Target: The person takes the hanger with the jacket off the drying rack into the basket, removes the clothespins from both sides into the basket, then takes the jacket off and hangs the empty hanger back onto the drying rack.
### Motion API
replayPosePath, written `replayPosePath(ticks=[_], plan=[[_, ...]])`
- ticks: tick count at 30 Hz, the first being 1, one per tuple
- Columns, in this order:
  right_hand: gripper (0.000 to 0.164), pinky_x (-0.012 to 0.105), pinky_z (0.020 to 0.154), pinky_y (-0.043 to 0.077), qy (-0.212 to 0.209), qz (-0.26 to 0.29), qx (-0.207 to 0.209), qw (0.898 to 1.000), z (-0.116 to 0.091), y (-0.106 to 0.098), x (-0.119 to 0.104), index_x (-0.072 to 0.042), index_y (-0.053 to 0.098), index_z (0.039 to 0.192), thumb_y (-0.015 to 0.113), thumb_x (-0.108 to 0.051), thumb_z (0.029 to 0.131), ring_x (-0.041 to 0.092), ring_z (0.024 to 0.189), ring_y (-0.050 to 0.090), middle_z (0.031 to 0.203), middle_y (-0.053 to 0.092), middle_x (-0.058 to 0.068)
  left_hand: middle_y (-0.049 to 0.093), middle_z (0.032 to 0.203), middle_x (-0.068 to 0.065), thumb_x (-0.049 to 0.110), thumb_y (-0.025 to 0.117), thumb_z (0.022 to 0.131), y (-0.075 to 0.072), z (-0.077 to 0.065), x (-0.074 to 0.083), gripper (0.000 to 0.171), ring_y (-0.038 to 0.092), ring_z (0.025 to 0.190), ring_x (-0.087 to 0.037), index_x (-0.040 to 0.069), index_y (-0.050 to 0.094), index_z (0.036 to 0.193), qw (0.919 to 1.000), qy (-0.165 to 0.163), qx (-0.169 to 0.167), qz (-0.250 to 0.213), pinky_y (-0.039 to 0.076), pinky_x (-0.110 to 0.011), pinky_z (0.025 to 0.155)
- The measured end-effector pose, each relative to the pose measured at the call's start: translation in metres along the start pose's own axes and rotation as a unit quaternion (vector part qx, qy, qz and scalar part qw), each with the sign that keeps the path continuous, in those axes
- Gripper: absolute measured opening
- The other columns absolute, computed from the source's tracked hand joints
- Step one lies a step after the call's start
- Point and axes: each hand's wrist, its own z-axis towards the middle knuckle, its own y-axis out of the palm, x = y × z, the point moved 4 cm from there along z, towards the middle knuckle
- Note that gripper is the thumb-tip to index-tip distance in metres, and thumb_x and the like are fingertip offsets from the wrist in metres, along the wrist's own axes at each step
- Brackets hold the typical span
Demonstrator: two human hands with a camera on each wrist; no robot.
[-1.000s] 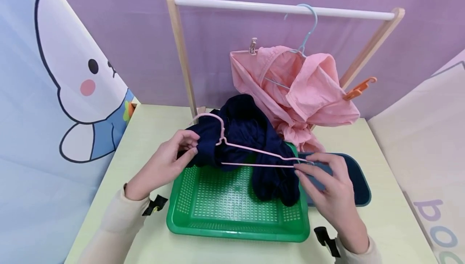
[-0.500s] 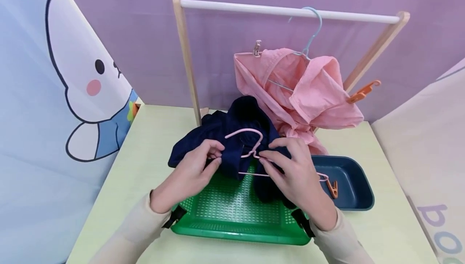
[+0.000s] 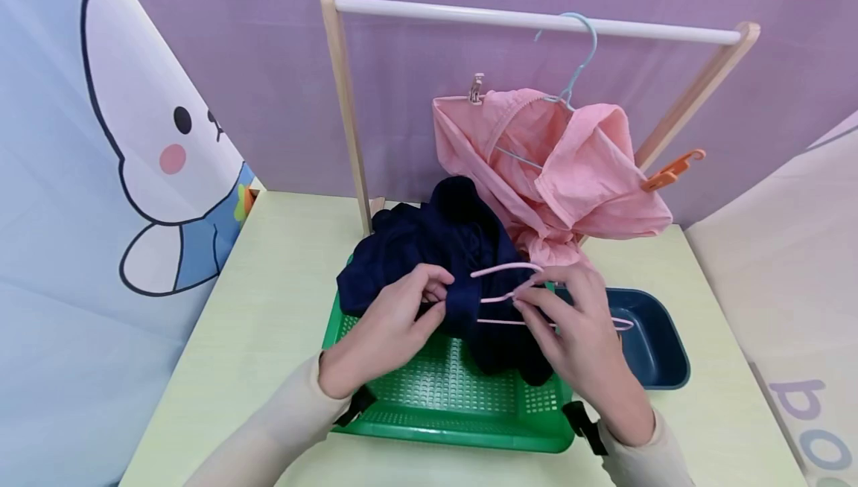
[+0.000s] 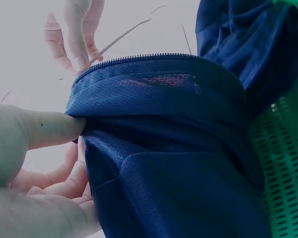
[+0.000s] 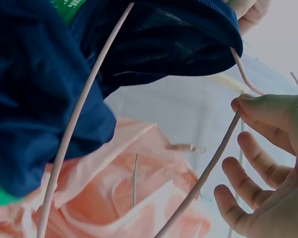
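A navy zip-edged garment (image 3: 429, 249) lies bunched over the green basket. My left hand (image 3: 395, 319) pinches its edge between thumb and fingers; the left wrist view shows the thumb (image 4: 54, 130) pressing the cloth just below the zipper (image 4: 154, 56). A thin pink clothes hanger (image 3: 503, 269) runs into the garment's opening, its left end hidden inside the cloth. My right hand (image 3: 576, 323) pinches the hanger near the base of its hook. In the right wrist view, thumb and forefinger meet on the hanger bar (image 5: 203, 173), other fingers spread. The hanger's right end sticks out over the blue tray.
A green perforated basket (image 3: 462, 438) stands under the garment. To its right is a dark blue tray (image 3: 660, 338). Behind, a rack with a white rail (image 3: 456, 12) carries a pink jacket (image 3: 590, 174) on a light blue hanger, with a metal clip and an orange clip (image 3: 672, 170) on it.
My right hand has shifted from the hanger's right end to beside its hook. The left hand has moved right with the garment's edge. Over the last half second, the hanger has moved right too.
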Motion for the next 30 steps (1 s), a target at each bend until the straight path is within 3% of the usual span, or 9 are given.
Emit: replayPosePath(ticks=[7,12,19,25,30], plan=[[0.037,0.041,0.084,0.037,0.009,-0.022,0.028,0.999,-0.013,-0.019,0.005,-0.004,0.075,0.085,0.059,-0.031,0.103,0.044,0.091,0.054,0.099,0.062,0.022,0.060,0.104,0.007,0.004,0.062,0.098,0.016,0.003,0.006,0.031,0.058,0.098,-0.006,0.011,0.054,0.127,0.9997,-0.006,-0.024,0.000,0.051,-0.025,0.086],[0.043,0.036,0.086,0.035,0.014,-0.037,0.047,0.998,-0.016,-0.035,0.008,0.000,0.075,0.080,0.060,-0.034,0.103,0.045,0.087,0.054,0.095,0.062,0.024,0.061,0.105,0.006,0.005,0.064,0.098,0.017,0.001,0.005,0.031,0.058,0.097,-0.006,0.011,0.055,0.127,0.9993,0.002,-0.028,0.023,0.052,-0.025,0.084],[0.051,0.037,0.085,0.030,0.027,-0.075,0.070,0.994,-0.019,-0.059,0.016,0.003,0.073,0.076,0.059,-0.039,0.102,0.047,0.084,0.050,0.091,0.061,0.026,0.066,0.104,0.002,0.006,0.068,0.096,0.010,-0.006,-0.006,0.029,0.061,0.094,-0.006,0.006,0.059,0.123,0.9993,0.009,-0.024,0.026,0.053,-0.025,0.082],[0.056,0.036,0.081,0.027,0.049,-0.110,0.059,0.991,-0.021,-0.077,0.021,0.004,0.073,0.077,0.057,-0.042,0.102,0.049,0.084,0.049,0.093,0.060,0.027,0.067,0.106,0.002,0.012,0.072,0.094,0.000,-0.013,-0.018,0.026,0.062,0.092,-0.007,0.010,0.063,0.119,0.9989,-0.020,-0.016,0.040,0.054,-0.027,0.081],[0.056,0.033,0.084,0.026,0.057,-0.112,0.063,0.990,-0.018,-0.081,0.022,0.006,0.073,0.079,0.057,-0.042,0.102,0.050,0.085,0.049,0.093,0.061,0.028,0.066,0.109,-0.001,0.016,0.073,0.094,-0.015,-0.022,-0.032,0.026,0.062,0.095,-0.013,0.010,0.066,0.118,0.9966,-0.047,-0.003,0.068,0.054,-0.032,0.082]])
